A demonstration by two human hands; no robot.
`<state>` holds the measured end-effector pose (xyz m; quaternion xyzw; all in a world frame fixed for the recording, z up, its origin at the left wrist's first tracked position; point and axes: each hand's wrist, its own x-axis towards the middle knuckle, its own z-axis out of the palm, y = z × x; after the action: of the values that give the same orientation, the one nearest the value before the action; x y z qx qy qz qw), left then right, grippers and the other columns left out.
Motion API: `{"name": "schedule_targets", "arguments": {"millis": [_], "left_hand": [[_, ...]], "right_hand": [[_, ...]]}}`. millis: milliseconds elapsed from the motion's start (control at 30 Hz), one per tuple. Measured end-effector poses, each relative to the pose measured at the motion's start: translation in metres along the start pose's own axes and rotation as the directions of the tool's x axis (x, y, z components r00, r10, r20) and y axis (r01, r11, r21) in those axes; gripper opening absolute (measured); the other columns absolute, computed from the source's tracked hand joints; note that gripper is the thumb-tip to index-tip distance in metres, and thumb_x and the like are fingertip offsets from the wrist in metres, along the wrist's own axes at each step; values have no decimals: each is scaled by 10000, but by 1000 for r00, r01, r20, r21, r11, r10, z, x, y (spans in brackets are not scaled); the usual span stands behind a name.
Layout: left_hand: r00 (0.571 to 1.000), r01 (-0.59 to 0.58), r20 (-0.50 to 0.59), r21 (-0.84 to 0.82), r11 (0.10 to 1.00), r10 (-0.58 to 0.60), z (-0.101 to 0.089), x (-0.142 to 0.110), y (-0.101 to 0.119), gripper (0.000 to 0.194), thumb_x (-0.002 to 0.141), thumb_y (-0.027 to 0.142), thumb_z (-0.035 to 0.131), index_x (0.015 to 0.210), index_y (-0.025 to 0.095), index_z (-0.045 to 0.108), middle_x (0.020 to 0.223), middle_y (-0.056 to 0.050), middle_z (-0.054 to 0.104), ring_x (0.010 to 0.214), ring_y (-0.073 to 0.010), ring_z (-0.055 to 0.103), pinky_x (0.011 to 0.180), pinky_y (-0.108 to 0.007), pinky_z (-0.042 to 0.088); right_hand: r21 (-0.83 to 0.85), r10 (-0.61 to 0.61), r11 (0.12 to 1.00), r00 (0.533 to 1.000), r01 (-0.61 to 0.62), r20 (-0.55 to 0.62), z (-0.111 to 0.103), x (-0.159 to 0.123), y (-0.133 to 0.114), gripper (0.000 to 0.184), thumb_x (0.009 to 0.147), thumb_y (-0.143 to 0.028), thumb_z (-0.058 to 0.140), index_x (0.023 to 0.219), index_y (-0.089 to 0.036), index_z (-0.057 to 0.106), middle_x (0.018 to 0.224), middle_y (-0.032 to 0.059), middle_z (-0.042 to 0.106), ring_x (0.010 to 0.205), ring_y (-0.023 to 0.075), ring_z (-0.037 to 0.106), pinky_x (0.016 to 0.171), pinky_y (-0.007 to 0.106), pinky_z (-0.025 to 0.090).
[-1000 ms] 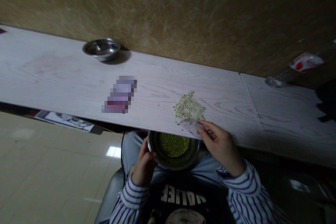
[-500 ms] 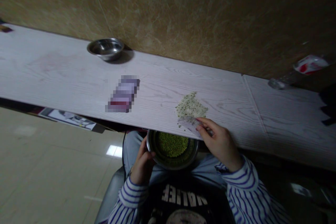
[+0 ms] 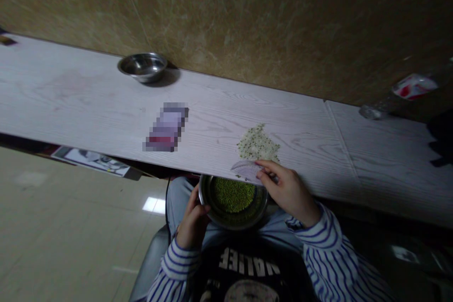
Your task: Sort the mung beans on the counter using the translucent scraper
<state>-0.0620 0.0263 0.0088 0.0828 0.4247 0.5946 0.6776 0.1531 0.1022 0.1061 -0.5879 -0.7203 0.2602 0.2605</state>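
Note:
On my lap, just under the table's front edge, rests a metal bowl (image 3: 260,214) with green mung beans (image 3: 234,195) in it. My left hand (image 3: 194,222) grips the bowl's left rim, thumb on top. My right hand (image 3: 288,188) pinches a thin, clear plastic piece (image 3: 246,170), whose exact kind I cannot make out. This piece lies low at the table edge, above the bowl's far side. Right behind it spreads a pile of white grains mixed with green beans (image 3: 257,144). A few green beans lie at the edge by the plastic piece.
An empty-looking steel bowl (image 3: 142,67) stands against the wall. A pixelated, phone-shaped object (image 3: 167,127) lies left of the pile on the pale wooden table (image 3: 208,104). A clear plastic bottle (image 3: 399,96) with a red and white label lies at right. Papers (image 3: 94,161) stick out below the table.
My right hand has moved left and slightly toward me, drawing the plastic piece to the table edge above the bowl. My left hand keeps its hold on the bowl.

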Motion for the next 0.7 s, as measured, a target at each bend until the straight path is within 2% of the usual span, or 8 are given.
{"name": "schedule_targets", "arguments": {"millis": [133, 200, 300, 400, 567, 700], "left_hand": [[1000, -24, 0, 25, 999, 24, 1, -2, 1, 574, 658, 176, 698, 1222, 284, 701, 1237, -48, 726, 1230, -313, 579, 858, -340, 521], [1000, -19, 4, 30, 999, 19, 1, -2, 0, 574, 656, 176, 697, 1222, 275, 703, 1239, -50, 728, 1226, -316, 582, 881, -352, 518], [1000, -5, 8, 13, 1000, 5, 2, -1, -1, 588, 642, 160, 688, 1217, 280, 707, 1268, -51, 723, 1275, -332, 556, 936, -377, 510], [999, 24, 27, 20, 999, -25, 4, 0, -3, 601, 647, 172, 686, 1233, 303, 699, 1235, -45, 739, 1252, -354, 576, 889, -397, 536], [999, 10, 34, 13, 1000, -11, 3, 0, -5, 629, 655, 184, 701, 1273, 303, 688, 1302, -33, 713, 1298, -339, 544, 910, -370, 526], [999, 32, 17, 20, 999, -32, 0, 1, -7, 612, 644, 186, 725, 1245, 300, 697, 1224, -50, 748, 1236, -356, 592, 878, -398, 540]], "right_hand": [[36, -22, 999, 999, 20, 48, 0, -4, -5, 300, 893, -242, 574, 1131, -195, 750, 897, 60, 792, 740, 178, 724, 670, 289, 572], [45, -23, 999, 999, 21, 32, -4, -5, -1, 294, 890, -249, 578, 1120, -191, 752, 887, 62, 790, 748, 179, 727, 668, 282, 574], [19, 4, 1000, 997, -3, -76, -10, -5, 10, 296, 891, -273, 583, 1118, -177, 747, 866, 69, 785, 719, 183, 722, 639, 278, 571], [-27, 1, 1000, 986, -6, -166, -12, -6, 15, 294, 893, -281, 587, 1126, -184, 738, 843, 64, 784, 701, 188, 721, 640, 281, 574], [-126, -102, 988, 987, 86, -126, -4, -2, 3, 282, 907, -223, 552, 1114, -201, 743, 942, 75, 802, 804, 208, 751, 767, 315, 598], [-213, -130, 972, 984, 103, -118, -4, 12, 5, 291, 914, -203, 545, 1127, -203, 743, 987, 83, 804, 844, 219, 757, 804, 346, 599]]}}
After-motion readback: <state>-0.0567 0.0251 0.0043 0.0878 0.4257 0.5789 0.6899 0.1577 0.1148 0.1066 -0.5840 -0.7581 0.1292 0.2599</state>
